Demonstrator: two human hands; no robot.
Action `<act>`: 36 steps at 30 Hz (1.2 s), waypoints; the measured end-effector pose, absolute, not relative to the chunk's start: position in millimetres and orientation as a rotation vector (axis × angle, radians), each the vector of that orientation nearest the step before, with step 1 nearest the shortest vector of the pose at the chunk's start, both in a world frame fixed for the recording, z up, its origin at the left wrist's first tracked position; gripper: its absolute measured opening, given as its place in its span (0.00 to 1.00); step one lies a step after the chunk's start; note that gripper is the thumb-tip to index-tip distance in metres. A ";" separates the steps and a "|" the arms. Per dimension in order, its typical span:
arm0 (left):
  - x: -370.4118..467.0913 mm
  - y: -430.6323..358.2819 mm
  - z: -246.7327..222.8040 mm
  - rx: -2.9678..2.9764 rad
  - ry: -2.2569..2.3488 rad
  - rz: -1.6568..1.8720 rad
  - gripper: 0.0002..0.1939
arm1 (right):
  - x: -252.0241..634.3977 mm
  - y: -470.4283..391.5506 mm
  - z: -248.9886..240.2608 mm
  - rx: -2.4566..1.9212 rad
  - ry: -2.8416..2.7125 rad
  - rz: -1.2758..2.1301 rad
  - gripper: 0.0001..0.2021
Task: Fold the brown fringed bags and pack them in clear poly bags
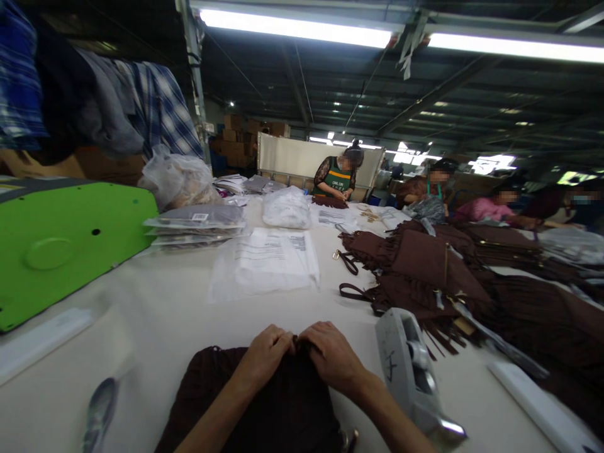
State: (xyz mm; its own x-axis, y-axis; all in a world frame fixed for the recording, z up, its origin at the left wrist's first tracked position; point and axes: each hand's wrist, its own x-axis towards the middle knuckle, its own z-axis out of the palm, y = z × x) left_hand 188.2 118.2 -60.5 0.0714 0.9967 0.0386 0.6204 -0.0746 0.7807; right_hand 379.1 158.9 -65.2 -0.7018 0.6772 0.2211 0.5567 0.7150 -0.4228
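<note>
A dark brown fabric bag [283, 402] lies on the white table at the bottom centre, right in front of me. My left hand [270, 351] grips its far edge with curled fingers. Close beside it, my right hand [333, 353] is closed on the same edge, and the two hands almost meet. A small bit of brown material [296, 341] shows between them. Some metal hardware [349, 439] is visible at the bag's lower right. My fingertips are partly hidden by the fabric.
A metal tool [406, 371] stands right of my hands. Brown fringed bags [419, 258] are piled further right. Plastic bags [268, 258] lie ahead, a green machine [70, 245] stands left, and a scissors-like object [100, 409] lies lower left. People work across the table.
</note>
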 end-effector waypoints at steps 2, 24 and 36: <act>187.2 113.2 -63.9 1.777 1.613 0.872 0.19 | 383.4 154.1 -71.4 -0.893 -2.481 0.566 0.18; 173.7 30.3 -67.1 2.316 1.350 0.497 0.13 | 355.8 147.2 -42.2 -0.847 -2.330 1.023 0.16; 220.5 112.7 -65.0 2.346 1.603 0.612 0.20 | 399.3 161.2 -66.2 -1.241 -2.452 0.311 0.11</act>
State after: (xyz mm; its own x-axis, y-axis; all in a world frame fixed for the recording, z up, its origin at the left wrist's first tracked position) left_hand 220.5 112.7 -65.0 0.3127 0.9271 0.2066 0.8289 -0.3725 0.4173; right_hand 399.3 161.2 -66.2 -0.5415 0.8091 0.2283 0.7264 0.5870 -0.3574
